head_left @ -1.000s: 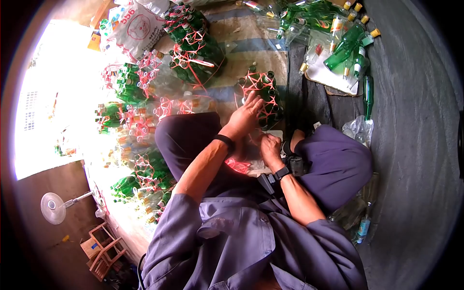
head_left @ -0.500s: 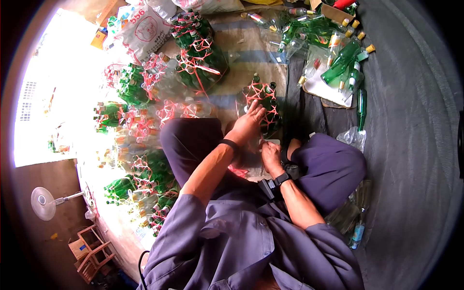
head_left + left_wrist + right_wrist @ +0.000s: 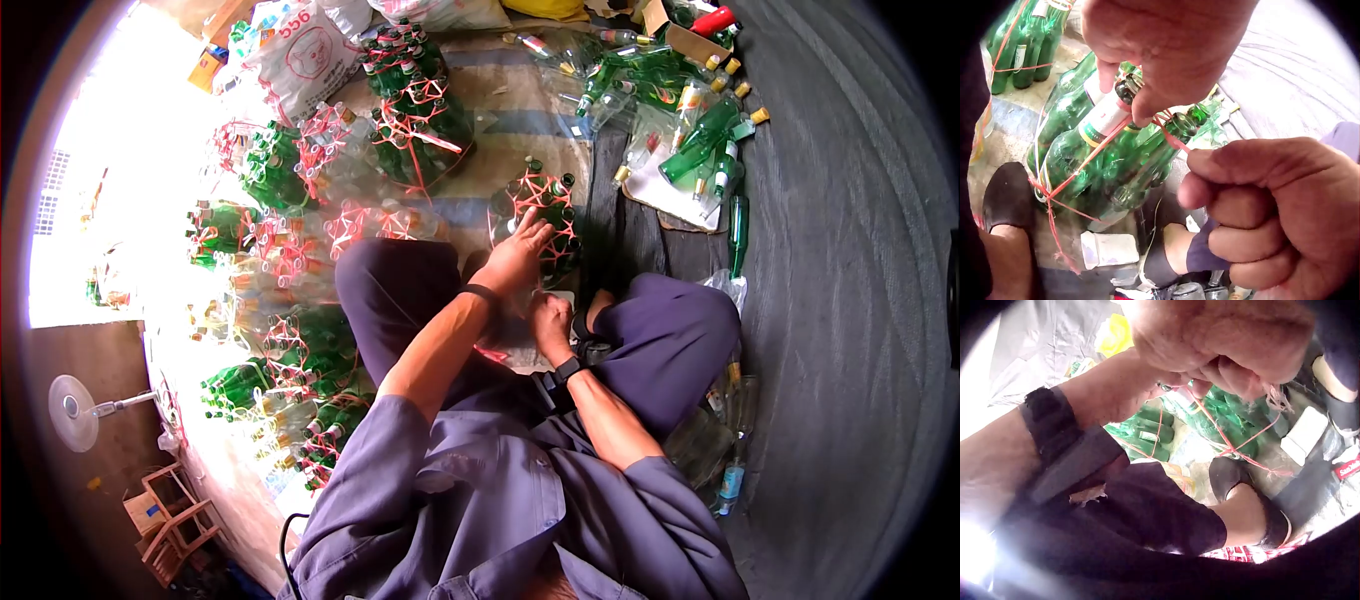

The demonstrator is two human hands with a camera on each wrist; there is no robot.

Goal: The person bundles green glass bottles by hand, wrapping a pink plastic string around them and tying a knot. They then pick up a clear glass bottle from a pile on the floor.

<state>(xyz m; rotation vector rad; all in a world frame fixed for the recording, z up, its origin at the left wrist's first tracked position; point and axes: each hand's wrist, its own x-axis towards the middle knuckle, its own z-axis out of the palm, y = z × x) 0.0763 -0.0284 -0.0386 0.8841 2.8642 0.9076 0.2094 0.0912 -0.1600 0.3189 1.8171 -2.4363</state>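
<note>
A bundle of green bottles [image 3: 565,250] bound with red string stands in front of the crossed legs. My left hand [image 3: 513,265] reaches over its top; in the left wrist view that hand [image 3: 1166,50] has a finger and thumb on either side of a capless bottle neck [image 3: 1127,89]. My right hand [image 3: 552,325] is beside the bundle's near side. In the left wrist view its curled fingers and thumb pinch red string [image 3: 1174,141], pulled taut from the necks. Frayed string [image 3: 1279,399] sticks out of the right fist [image 3: 1225,337] in the right wrist view.
Other tied bottle bundles [image 3: 415,110] stand at the left and far left. Loose bottles [image 3: 715,140] lie around a white board [image 3: 675,195] at the far right. Sacks [image 3: 300,60] lie at the back. A fan [image 3: 75,412] and a wooden chair [image 3: 180,530] are at the lower left.
The head view has shifted slightly, so the surroundings sit a little differently. Both hands stay at the same bundle in nearly the same pose.
</note>
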